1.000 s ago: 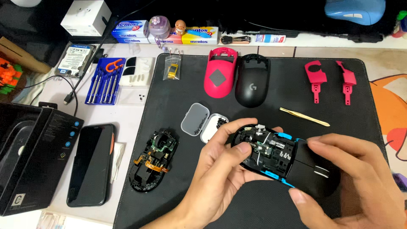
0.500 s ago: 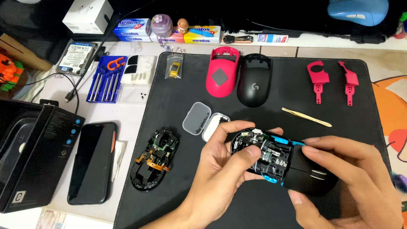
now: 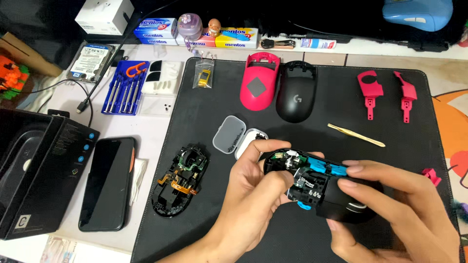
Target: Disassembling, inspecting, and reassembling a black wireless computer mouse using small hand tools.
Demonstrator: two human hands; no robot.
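Both hands grip the opened black computer mouse with blue inner parts [image 3: 321, 187] over the black desk mat [image 3: 204, 112]: left hand [image 3: 253, 195] pinches its front, right hand [image 3: 390, 209] cups the rear; risk: thumb pressure could snap exposed circuitry

The mat [image 3: 204, 126] looks like matt black cloth. The pink shell [image 3: 260, 88] is matt plastic; the black shell [image 3: 296, 100] beside it has a slight sheen. The held mouse [image 3: 341, 199] is smooth black plastic, the phone [image 3: 108, 182] glossy glass, the tweezers [image 3: 356, 135] pale metal
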